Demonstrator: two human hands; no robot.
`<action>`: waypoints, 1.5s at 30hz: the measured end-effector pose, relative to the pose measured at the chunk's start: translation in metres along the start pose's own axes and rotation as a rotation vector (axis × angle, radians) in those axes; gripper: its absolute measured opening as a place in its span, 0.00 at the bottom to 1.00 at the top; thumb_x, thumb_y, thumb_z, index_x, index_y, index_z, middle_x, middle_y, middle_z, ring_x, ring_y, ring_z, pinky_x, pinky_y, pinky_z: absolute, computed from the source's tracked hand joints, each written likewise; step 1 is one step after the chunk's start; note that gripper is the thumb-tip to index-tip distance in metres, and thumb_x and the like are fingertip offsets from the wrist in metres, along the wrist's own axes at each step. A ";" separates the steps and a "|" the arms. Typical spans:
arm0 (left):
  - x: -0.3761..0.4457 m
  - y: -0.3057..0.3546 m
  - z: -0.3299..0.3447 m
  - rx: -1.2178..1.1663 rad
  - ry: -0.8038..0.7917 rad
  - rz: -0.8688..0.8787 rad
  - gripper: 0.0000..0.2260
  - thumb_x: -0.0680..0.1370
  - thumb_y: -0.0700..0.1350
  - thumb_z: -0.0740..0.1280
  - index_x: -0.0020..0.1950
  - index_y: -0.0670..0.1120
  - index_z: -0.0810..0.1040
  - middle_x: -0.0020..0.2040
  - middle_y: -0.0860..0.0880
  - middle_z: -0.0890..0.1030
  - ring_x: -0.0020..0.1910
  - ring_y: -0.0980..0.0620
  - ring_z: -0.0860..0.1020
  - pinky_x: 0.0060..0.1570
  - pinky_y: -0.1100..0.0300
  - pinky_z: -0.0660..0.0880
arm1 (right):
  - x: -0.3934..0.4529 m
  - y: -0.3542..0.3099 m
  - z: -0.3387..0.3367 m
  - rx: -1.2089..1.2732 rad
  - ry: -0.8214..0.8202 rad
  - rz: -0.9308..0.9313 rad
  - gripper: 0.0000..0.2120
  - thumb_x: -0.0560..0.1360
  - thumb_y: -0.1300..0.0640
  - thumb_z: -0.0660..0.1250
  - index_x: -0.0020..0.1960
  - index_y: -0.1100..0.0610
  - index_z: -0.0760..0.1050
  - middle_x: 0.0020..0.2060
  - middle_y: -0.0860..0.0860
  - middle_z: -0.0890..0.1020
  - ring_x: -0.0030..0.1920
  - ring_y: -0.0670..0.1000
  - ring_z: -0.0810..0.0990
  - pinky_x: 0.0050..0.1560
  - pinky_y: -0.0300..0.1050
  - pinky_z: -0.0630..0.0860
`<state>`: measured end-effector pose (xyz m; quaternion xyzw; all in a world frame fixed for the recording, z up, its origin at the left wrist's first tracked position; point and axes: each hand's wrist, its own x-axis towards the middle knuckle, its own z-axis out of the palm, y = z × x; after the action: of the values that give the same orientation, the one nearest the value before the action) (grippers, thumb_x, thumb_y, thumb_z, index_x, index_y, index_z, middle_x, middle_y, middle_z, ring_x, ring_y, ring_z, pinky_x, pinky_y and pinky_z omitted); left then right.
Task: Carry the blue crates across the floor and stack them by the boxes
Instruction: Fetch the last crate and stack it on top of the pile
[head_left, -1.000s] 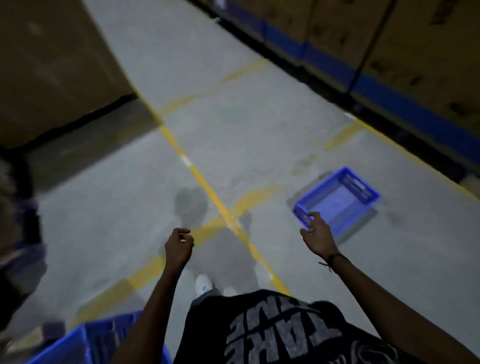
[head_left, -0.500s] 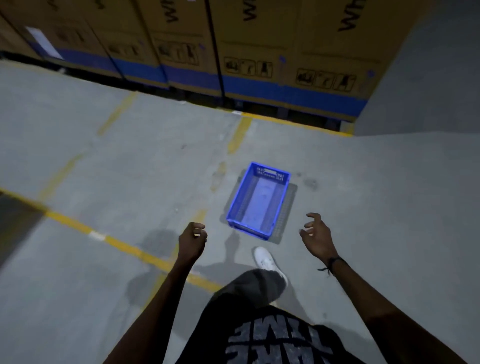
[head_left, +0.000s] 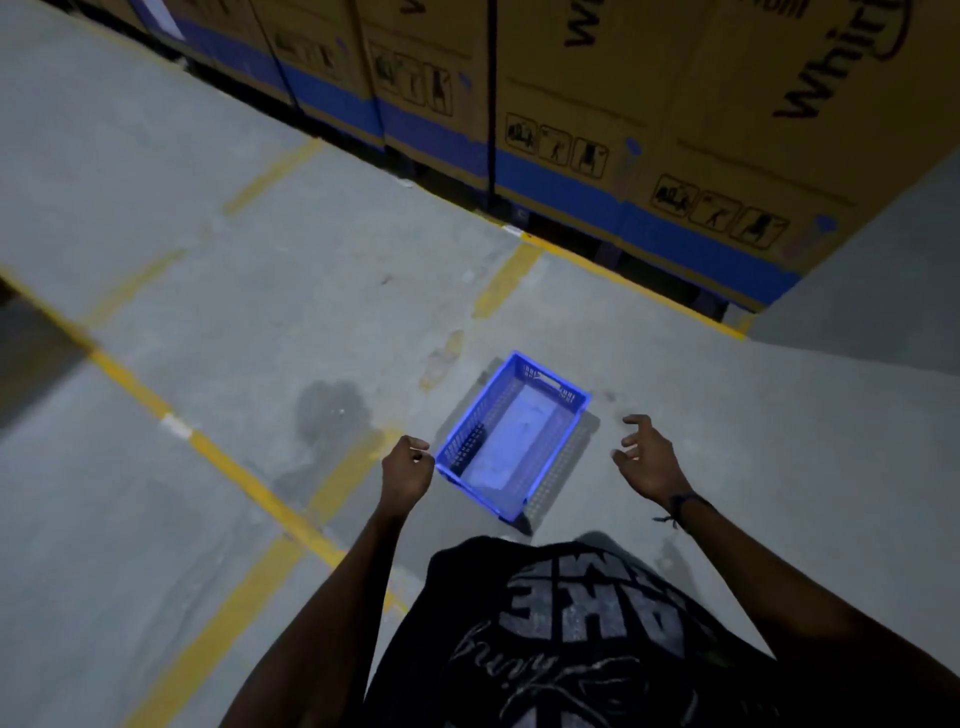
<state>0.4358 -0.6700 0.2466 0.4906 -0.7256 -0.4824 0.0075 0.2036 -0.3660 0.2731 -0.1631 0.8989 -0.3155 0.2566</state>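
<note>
Hands out in front of the body, both empty, at about waist level above the floor. Left hand (head_left: 407, 475) curled into a loose fist, knuckles up, fingers tucked against the palm, gripping nothing. In the frame its knuckles overlapped the near left corner of the crate, though the hand hung in the air above it; contact could not be told for certain. Right hand (head_left: 649, 460) open, fingers spread and bent like a claw, palm down and turned inward, clear of the crate to its right. A thin dark cord bracelet (head_left: 678, 506) circled the right wrist.

Between the two hands, on the floor, sat one blue plastic crate with slotted sides and handle cut-outs (head_left: 511, 439), upright, empty, open top to the camera, long axis angled away toward the upper right. It rested alone, nothing stacked on it.

A black T-shirt with pale grey lettering (head_left: 587, 639) filled the lower middle of the view.

Grey concrete floor (head_left: 208, 234) all round, marked with worn yellow painted lines (head_left: 228, 470) crossing to the left of the crate; a dark stain (head_left: 332, 410) lay near it. Beyond, well apart from the crate, a row of tall brown cardboard boxes with blue bands and printed handling symbols (head_left: 597, 104) stood along the far edge.
</note>
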 end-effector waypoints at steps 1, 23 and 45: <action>0.003 0.000 0.003 0.008 0.011 -0.016 0.16 0.69 0.48 0.61 0.53 0.43 0.78 0.47 0.42 0.84 0.45 0.41 0.83 0.48 0.47 0.80 | 0.014 -0.005 -0.005 -0.027 -0.039 -0.016 0.24 0.74 0.61 0.70 0.68 0.57 0.66 0.50 0.57 0.77 0.39 0.49 0.77 0.47 0.44 0.72; 0.032 0.083 0.143 -0.156 0.444 -0.528 0.09 0.76 0.36 0.64 0.55 0.39 0.77 0.47 0.39 0.82 0.47 0.40 0.79 0.42 0.56 0.66 | 0.368 -0.065 -0.071 -0.597 -0.659 -0.484 0.27 0.73 0.60 0.72 0.68 0.62 0.66 0.47 0.58 0.79 0.49 0.62 0.81 0.50 0.47 0.72; 0.248 -0.246 0.375 -0.235 0.409 -0.842 0.29 0.64 0.50 0.62 0.61 0.36 0.74 0.55 0.36 0.81 0.53 0.38 0.78 0.48 0.56 0.68 | 0.589 0.171 0.252 -0.701 -0.688 -0.252 0.33 0.73 0.57 0.73 0.72 0.62 0.63 0.61 0.67 0.76 0.57 0.65 0.79 0.54 0.54 0.74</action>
<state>0.2987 -0.6015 -0.2425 0.8225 -0.3881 -0.4157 0.0096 -0.1565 -0.6282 -0.2183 -0.4412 0.7875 0.0486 0.4276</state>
